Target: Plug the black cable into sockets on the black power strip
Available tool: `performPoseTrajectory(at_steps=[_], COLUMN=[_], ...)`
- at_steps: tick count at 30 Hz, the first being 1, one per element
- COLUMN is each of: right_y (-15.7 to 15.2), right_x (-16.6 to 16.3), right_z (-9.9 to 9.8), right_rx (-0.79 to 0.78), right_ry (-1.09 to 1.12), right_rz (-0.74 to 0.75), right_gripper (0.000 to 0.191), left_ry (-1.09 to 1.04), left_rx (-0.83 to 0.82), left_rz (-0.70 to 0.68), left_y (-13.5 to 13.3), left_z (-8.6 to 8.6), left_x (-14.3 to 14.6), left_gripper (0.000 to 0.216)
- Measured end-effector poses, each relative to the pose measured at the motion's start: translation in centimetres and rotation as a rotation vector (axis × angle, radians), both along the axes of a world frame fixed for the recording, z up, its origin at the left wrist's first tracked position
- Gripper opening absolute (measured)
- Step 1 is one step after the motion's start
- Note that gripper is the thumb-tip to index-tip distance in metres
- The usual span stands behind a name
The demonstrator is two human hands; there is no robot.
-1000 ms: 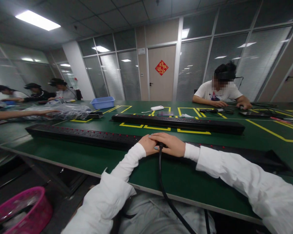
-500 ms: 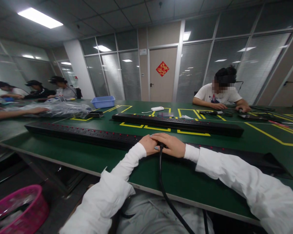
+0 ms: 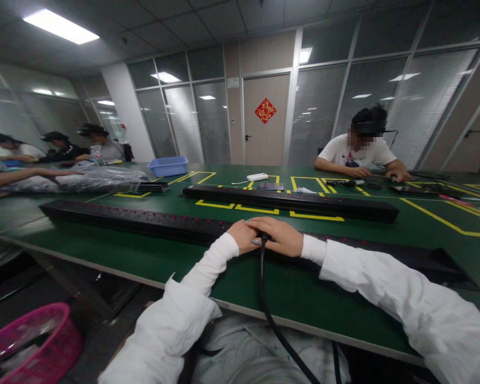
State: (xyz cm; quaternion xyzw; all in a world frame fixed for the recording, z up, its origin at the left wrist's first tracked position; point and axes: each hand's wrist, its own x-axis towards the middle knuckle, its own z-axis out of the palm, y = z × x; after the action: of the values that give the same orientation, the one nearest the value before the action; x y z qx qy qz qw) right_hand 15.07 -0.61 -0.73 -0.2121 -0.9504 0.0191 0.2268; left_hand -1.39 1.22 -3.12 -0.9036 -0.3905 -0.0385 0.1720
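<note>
Head camera view: two bare hands in white sleeves meet over a long black bar (image 3: 192, 228) dotted with red, which lies across the green counter (image 3: 176, 266) close to its near edge. The right hand (image 3: 280, 236) overlaps the fingers of the left hand (image 3: 242, 238). At the right hand's thumb sits the thick end of a black cable (image 3: 262, 282), which hangs down over the counter's edge. Fingers hide the contact, so how far each grip is closed, and which has the cable, cannot be told. Beyond lies a second black bar (image 3: 292, 201); farther back, a blue bin (image 3: 168, 167).
</note>
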Motion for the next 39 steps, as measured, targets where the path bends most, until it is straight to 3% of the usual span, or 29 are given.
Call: performPoseTrajectory(at_steps=[32,39], right_y=[-0.02,0.01], right_x=[-0.05,-0.01], right_z=[0.04,0.02], right_rx=[-0.018,-0.034], right_ry=[0.045,0.055], right_rz=[0.022,-0.073], right_gripper=[0.043,0.043], left_ry=[-0.01,-0.043], left_rx=[0.011,-0.018], left_rz=[0.039,0.114], left_y=[-0.04,-0.22], left_z=[0.27,0.83], left_x=[0.07,0.21], left_gripper=[0.036,0.035])
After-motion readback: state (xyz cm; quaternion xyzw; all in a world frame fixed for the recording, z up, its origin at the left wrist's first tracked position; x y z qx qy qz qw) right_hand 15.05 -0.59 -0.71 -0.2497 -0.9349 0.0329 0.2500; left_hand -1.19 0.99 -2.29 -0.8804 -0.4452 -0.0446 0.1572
